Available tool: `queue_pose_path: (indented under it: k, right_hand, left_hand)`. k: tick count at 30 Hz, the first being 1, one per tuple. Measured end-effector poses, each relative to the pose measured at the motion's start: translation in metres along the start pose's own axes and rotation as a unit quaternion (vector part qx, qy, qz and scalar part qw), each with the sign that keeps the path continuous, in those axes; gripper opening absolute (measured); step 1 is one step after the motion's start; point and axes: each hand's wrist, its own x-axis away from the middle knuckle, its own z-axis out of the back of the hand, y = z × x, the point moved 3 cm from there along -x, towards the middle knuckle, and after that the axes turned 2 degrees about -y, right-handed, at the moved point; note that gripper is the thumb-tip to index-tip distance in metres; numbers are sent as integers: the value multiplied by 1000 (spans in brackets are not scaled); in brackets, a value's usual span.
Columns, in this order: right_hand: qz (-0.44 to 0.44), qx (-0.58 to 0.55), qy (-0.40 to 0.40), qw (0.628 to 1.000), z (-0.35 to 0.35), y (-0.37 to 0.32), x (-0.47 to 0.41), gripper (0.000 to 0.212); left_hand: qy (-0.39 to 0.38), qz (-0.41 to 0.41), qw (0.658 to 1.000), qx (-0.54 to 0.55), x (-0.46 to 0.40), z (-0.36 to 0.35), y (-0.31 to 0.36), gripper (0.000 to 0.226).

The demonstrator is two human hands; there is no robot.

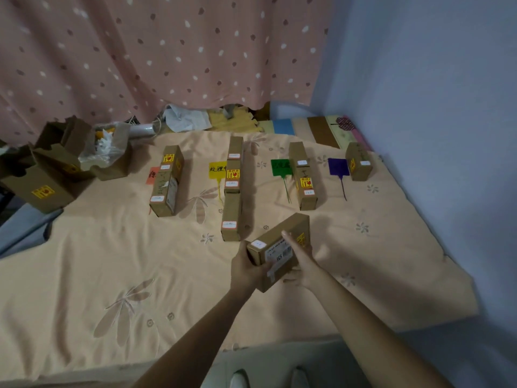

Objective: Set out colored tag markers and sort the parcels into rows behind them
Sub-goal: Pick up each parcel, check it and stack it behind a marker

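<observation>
Two hands hold one cardboard parcel (275, 249) up over the near middle of the bed (112, 261), tilted, its small white label end toward the left. Left hand (247, 268) grips the near left end, fingers curled under it. Right hand (300, 261) holds the right side, thumb lying up across the top face, the other fingers wrapped below.

Four tag markers lie in a line across the peach floral sheet: orange tag (152, 175), mostly hidden, yellow tag (217, 170), green tag (280, 167), purple tag (338, 167). Just right of each tag runs a row of parcels: orange row (167, 180), yellow row (232, 189) the longest, green row (303, 176), and a single box in the purple row (359, 161).

Far left, open cartons (64, 163) stand with white packing showing. Spotted pink curtain (156, 51) hangs behind the bed; pale blue wall (433, 79) on the right. White shoe tips (268, 378) show at the bottom edge.
</observation>
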Motion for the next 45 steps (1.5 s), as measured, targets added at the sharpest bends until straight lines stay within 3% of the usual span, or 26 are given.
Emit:
queue_pose_path:
  k: [3, 5, 7, 11, 14, 16, 19, 21, 23, 34, 37, 45]
  right_hand:
    - [15, -30, 44, 998, -7, -7, -5, 75]
    - [12, -25, 55, 998, -8, -9, -9, 86]
    - [9, -17, 44, 999, -7, -12, -10, 80]
    - [47, -14, -16, 999, -9, -21, -6, 69]
    - [91, 1, -70, 993, -15, -26, -2, 84]
    - [110, 20, -117, 987, -20, -30, 1, 91]
    - [125, 49, -165, 977, -27, -34, 7, 91]
    - [134, 51, -178, 974, -31, -36, 9, 90]
    - [142, 49, -177, 973, -32, -37, 10, 92]
    - [136, 25, -137, 981, -19, -32, 4, 91]
    - [141, 21, -125, 982, -12, -37, 7, 90]
    - [168, -15, -61, 984, 22, -53, 15, 61]
  left_hand:
    - [15, -44, 998, -40, 7, -9, 5, 50]
    - [-20, -49, 998, -33, 10, -11, 5, 52]
    - [-54, -48, 997, 0, 14, -7, 9, 44]
    - [-75, 41, 991, 99, 2, 10, 1, 54]
    - [-129, 162, 966, 153, -13, 22, -7, 75]
    - [-174, 197, 953, 149, -17, 28, -7, 85]
    - [-235, 185, 946, 124, -18, 30, 0, 76]
    - [-243, 169, 944, 144, -15, 29, 10, 59]
    - [-252, 162, 938, 174, -11, 27, 18, 48]
    - [-285, 172, 928, 165, -13, 12, 37, 44]
    - [-296, 169, 926, 164, -18, 5, 39, 55]
    - [-344, 154, 916, 138, -35, -31, 57, 43]
